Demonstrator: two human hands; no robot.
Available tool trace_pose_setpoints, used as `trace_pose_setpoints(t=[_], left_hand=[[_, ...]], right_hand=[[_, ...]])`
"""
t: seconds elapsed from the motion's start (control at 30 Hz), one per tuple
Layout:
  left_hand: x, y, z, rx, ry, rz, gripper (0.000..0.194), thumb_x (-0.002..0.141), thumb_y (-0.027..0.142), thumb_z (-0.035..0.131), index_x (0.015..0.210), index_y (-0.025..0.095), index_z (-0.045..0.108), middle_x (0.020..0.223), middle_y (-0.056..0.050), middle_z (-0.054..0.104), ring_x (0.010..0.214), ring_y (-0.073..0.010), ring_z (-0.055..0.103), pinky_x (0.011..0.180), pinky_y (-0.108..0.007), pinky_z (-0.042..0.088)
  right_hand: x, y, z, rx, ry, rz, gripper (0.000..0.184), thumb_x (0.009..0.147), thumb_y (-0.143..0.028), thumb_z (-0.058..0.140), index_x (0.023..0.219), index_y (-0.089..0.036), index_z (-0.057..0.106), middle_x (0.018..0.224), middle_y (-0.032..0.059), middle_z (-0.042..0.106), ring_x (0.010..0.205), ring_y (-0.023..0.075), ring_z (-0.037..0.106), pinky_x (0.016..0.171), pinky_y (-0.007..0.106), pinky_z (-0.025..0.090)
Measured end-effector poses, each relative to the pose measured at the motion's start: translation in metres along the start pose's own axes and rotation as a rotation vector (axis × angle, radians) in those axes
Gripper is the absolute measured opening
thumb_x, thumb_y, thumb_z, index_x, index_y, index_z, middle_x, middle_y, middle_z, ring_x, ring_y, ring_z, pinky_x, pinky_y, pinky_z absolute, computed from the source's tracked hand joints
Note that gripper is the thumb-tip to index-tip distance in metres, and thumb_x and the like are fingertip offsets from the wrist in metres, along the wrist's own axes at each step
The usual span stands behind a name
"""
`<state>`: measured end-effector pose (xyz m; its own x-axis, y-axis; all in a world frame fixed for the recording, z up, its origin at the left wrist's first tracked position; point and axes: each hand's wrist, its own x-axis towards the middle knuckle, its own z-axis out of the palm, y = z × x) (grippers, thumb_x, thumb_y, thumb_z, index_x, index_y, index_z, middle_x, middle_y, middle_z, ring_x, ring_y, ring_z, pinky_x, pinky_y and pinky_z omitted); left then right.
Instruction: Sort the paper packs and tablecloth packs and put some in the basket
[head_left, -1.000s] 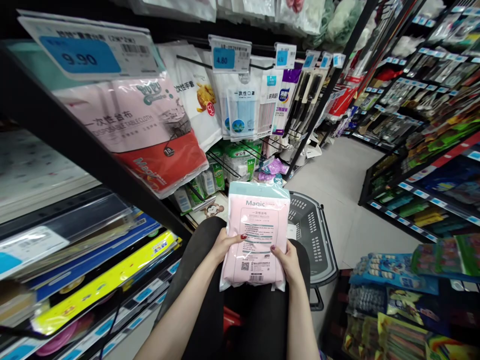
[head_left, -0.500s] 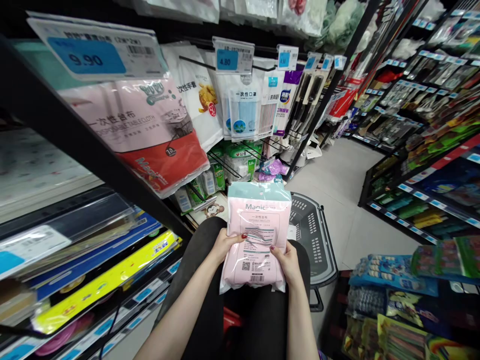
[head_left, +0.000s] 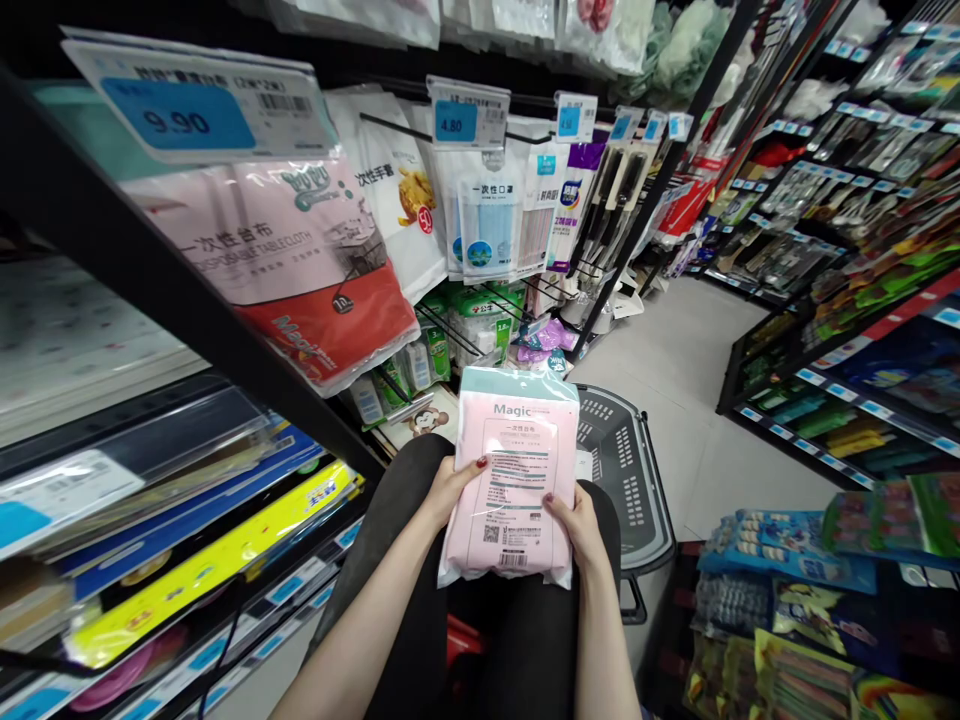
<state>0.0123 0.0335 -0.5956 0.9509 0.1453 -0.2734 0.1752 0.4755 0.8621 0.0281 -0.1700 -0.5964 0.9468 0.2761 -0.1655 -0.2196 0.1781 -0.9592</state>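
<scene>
Between my two hands is a pink disposable tablecloth pack [head_left: 514, 430] with a pale green top band, its printed back and barcode facing me. My left hand [head_left: 450, 492] grips its left side, thumb lying on the front. On the right edge my right hand [head_left: 577, 520] is closed in the same way, the thumb pressing the plastic. The other fingers of both hands are hidden behind the pack. It rests over my lap, above my dark-trousered knees. A similar pink and red tablecloth pack [head_left: 285, 260] hangs on the rack at left.
A grey shopping basket [head_left: 637, 490] stands on the floor beyond my right knee. Hanging packs, including a face mask pack [head_left: 487, 220], line the rack ahead. Long boxes fill a shelf at left, with a yellow box [head_left: 217, 560]. Bagged snacks [head_left: 787, 550] lie at lower right.
The pack has shifted very slightly and its front looks flatter, with the print easier to see. My left thumb has moved a little up and left. Both hands keep their hold.
</scene>
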Motion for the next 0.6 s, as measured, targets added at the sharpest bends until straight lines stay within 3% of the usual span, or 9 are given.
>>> trace_pose_setpoints(t=[0.23, 0.6], left_hand=[[0.0000, 0.0039, 0.0046, 0.003, 0.042, -0.047, 0.041, 0.061, 0.037, 0.068, 0.087, 0.005, 0.065, 0.081, -0.014, 0.068, 0.075, -0.0274, 0.063, 0.070, -0.035, 0.048], [0.0036, -0.0024, 0.0014, -0.030, 0.021, -0.054, 0.032, 0.066, 0.030, 0.066, 0.087, 0.006, 0.065, 0.078, -0.010, 0.069, 0.070, -0.0228, 0.064, 0.073, -0.034, 0.047]], right_hand=[[0.0016, -0.0033, 0.0033, 0.033, 0.037, 0.049, 0.035, 0.069, -0.034, 0.063, 0.098, -0.016, 0.057, 0.102, 0.0085, 0.063, 0.092, 0.0227, 0.058, 0.079, 0.033, 0.046], [0.0027, 0.0001, 0.0049, 0.022, 0.065, 0.011, 0.033, 0.068, -0.031, 0.064, 0.097, -0.016, 0.058, 0.098, 0.0075, 0.064, 0.090, 0.0226, 0.059, 0.080, 0.035, 0.045]])
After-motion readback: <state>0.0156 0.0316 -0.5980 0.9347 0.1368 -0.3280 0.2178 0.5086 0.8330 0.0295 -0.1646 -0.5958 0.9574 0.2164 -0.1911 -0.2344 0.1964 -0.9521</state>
